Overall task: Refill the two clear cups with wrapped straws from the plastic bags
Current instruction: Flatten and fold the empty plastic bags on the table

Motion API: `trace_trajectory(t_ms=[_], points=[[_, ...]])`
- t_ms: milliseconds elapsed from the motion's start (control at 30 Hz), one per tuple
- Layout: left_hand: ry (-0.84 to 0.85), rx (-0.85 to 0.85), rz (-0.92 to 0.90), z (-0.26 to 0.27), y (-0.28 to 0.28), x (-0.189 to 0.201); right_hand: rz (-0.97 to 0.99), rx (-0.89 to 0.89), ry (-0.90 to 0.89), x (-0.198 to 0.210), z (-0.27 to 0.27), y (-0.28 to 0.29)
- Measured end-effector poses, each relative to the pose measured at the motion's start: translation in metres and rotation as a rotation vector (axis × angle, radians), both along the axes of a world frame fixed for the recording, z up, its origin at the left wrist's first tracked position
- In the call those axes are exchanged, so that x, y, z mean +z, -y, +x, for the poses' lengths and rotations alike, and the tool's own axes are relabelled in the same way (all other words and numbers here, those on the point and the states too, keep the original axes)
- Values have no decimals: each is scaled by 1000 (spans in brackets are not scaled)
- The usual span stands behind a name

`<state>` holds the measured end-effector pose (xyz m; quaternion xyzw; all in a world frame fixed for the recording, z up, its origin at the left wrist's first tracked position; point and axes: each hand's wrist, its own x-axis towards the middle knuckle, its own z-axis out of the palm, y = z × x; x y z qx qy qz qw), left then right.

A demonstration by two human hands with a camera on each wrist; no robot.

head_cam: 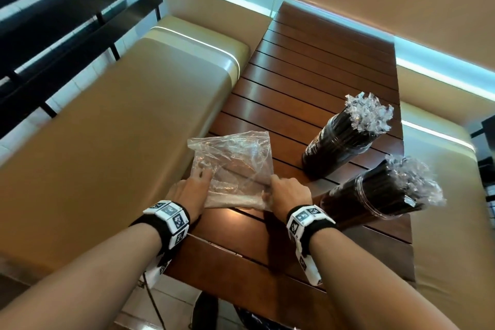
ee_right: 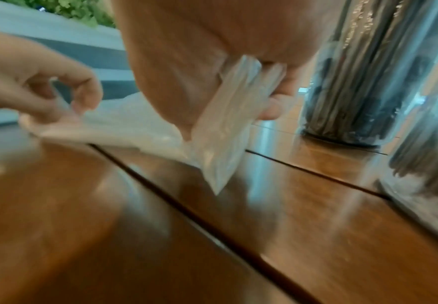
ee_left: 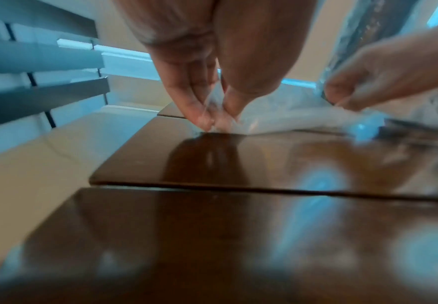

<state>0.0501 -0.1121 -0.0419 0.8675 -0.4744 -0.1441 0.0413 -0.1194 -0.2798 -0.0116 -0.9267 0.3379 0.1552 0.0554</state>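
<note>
A crumpled clear plastic bag (head_cam: 235, 166) lies flat on the slatted wooden table (head_cam: 308, 75), and I see no straws in it. My left hand (head_cam: 192, 185) pinches its near left edge (ee_left: 215, 121) between thumb and fingers. My right hand (head_cam: 286, 190) grips the near right corner, where the plastic (ee_right: 228, 131) hangs folded from the fingers. Two clear cups stand to the right, both packed with black wrapped straws: the far cup (head_cam: 345, 139) and the near cup (head_cam: 375, 190). The cups (ee_right: 355, 82) rise close beside my right hand.
A tan padded bench (head_cam: 115, 142) runs along the table's left side and another bench (head_cam: 450, 195) along the right. Dark horizontal slats (head_cam: 67, 21) stand at the far left. Bare wood stretches beyond the bag and near the front edge (head_cam: 241, 257).
</note>
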Motion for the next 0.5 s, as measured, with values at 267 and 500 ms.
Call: trace_trajectory(t_ms=[267, 500], points=[[308, -605, 73, 2, -6, 3, -20, 474, -6, -4, -14, -10], [232, -503, 25, 1, -7, 14, 151, 309, -30, 3, -1, -8]])
